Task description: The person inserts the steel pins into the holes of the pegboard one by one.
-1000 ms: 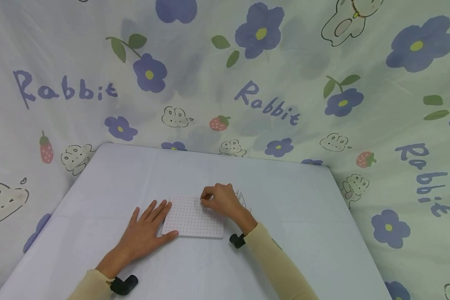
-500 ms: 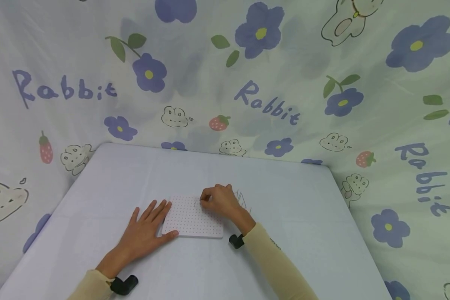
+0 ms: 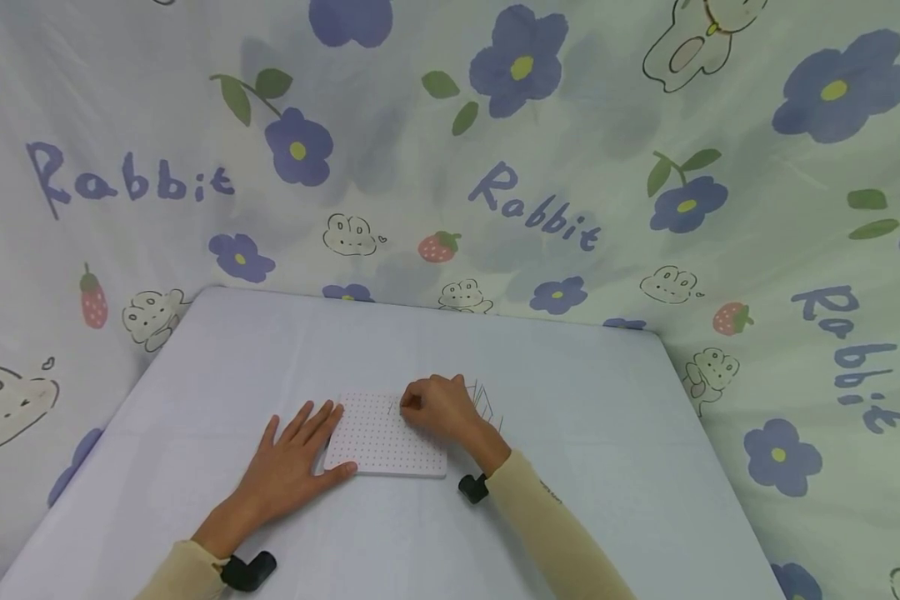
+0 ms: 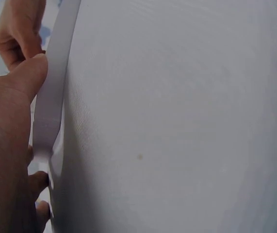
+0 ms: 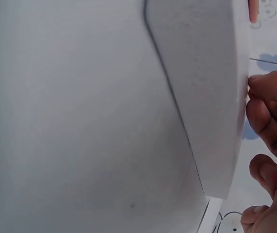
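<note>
A white square board [image 3: 375, 442] with rows of small dots lies on the table. My left hand [image 3: 288, 467] is spread out at its left side; the thumb rests on the near edge and a fingertip touches the far left corner. Over the board's far right part, my right hand [image 3: 442, 408] pinches with thumb and forefinger tips against the surface. What it pinches seems to be a thin needle, mostly hidden by the fingers. Just left of those fingertips, a thin needle [image 3: 392, 407] stands in the board. A needle [image 5: 271, 63] also juts from the board in the right wrist view.
Several loose thin needles [image 3: 483, 400] lie on the white table [image 3: 570, 400] behind and right of my right hand. A patterned cloth [image 3: 390, 167] with flowers and rabbits hangs behind the table. Dark wrist cameras [image 3: 249, 571] sit under both wrists.
My right hand has sunk slightly toward the board, its knuckles a little lower now. The left hand and the board stay where they were.
</note>
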`<state>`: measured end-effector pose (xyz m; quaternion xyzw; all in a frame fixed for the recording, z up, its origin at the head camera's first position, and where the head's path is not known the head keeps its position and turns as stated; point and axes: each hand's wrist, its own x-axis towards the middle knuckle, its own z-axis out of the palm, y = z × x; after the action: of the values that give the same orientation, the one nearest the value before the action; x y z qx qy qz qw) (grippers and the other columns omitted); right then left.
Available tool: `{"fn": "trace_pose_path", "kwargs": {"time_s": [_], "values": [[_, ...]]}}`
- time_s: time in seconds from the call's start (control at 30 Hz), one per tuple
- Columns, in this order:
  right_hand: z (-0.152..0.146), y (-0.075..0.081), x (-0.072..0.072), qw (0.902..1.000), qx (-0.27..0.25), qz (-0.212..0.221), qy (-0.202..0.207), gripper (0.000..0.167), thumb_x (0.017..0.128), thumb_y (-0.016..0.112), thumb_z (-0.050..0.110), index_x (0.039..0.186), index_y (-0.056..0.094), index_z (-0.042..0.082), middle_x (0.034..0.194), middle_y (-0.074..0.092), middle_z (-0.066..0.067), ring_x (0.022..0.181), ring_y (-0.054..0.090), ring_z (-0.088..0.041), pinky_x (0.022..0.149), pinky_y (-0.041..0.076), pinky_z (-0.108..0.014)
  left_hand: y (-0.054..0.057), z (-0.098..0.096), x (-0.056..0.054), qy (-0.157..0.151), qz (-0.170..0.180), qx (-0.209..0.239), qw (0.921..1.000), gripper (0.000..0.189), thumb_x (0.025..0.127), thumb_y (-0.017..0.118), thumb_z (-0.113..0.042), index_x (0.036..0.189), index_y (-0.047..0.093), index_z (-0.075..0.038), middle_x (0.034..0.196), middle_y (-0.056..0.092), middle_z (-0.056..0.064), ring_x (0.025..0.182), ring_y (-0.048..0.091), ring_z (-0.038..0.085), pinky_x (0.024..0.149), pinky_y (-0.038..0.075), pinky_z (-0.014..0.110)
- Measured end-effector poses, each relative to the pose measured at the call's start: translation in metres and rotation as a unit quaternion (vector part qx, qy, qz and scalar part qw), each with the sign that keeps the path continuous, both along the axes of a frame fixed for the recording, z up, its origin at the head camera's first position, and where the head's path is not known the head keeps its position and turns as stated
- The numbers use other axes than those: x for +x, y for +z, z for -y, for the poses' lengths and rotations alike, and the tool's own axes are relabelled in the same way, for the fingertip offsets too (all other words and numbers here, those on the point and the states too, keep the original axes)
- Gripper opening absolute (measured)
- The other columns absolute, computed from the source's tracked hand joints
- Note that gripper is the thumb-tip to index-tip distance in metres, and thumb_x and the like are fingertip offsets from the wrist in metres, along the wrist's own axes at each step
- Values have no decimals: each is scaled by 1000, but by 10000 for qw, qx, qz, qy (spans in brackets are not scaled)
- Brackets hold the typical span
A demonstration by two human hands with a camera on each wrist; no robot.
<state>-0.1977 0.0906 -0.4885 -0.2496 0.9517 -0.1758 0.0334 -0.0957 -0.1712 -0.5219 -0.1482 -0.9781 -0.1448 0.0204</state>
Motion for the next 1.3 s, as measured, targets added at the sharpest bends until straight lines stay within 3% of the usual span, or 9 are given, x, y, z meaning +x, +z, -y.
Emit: {"fn": "trace_pose_path", "kwargs": {"time_s": [0.27,0.5,0.73,1.3], "values": [[-15,0,-1,9999,105,122,-29,35,89,75,41,121,74,28,73,58,22,77,53,-4,78,34,-38,1,-1,1,18,44,0,10000,98,86,50,-80,159,32,-16,164,31,10,152,21,40,115,9,72],[-54,4,-3,9988,-113,477,-71,50,87,78,44,134,66,33,78,59,23,83,52,-6,87,35,-44,2,-1,0,40,51,25,10000,99,86,52,-79,159,31,-15,163,31,11,152,21,40,115,8,72],[-97,8,-4,9986,-36,491,-178,60,82,81,47,137,64,32,78,56,16,79,50,-9,76,32,-39,3,0,-1,28,29,44,10000,99,86,53,-78,159,31,-16,163,32,11,152,20,40,115,8,72],[-152,2,5,9944,-7,741,-756,63,80,82,47,138,63,34,78,54,15,76,47,-10,77,31,-39,1,-1,-2,2,52,-29,10000,100,86,50,-80,160,31,-16,164,31,11,152,20,40,115,8,72]]}}
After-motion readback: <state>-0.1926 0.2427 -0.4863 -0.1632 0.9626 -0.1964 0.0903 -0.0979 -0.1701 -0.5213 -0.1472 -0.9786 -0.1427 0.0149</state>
